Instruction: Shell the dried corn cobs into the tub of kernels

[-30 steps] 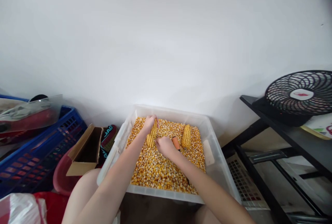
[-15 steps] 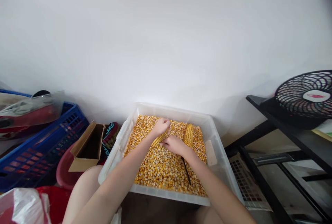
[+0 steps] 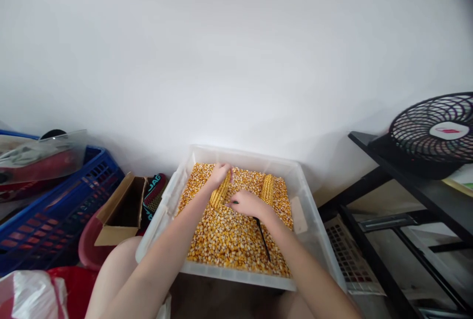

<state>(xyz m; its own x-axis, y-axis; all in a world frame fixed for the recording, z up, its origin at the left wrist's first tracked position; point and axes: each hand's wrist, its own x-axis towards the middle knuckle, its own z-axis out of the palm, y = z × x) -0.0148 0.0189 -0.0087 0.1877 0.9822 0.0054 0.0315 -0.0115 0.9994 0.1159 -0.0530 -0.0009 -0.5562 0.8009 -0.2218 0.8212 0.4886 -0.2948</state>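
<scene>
at the far left stands a blue crate (image 3: 55, 210), then an open cardboard box (image 3: 123, 210), both well apart from the work

in the middle is the clear plastic tub (image 3: 162, 213), filled with loose yellow kernels (image 3: 225, 238). the left hand (image 3: 219, 175) is closed around the far end of a corn cob (image 3: 220, 194), which lies tilted on the kernels with its near end toward the right hand. the right hand (image 3: 247, 203) is closed on a thin dark tool (image 3: 263, 240), whose long end goes back along the kernels near the forearm; its tip seems to touch the near end of the cob, but this part is small and i cannot tell it exactly. a second corn cob (image 3: 267, 189) lies just beside the right hand, untouched

the cob looks dry, stiff and light, i think. its rows of kernels give a rough surface, so it should not slip much, but kernels can break off under pressure. the best hold is probably around one end with the whole fingers, leaving the other end free

at the right a black fan (image 3: 430, 134) rests on a dark shelf (image 3: 406, 186)
</scene>
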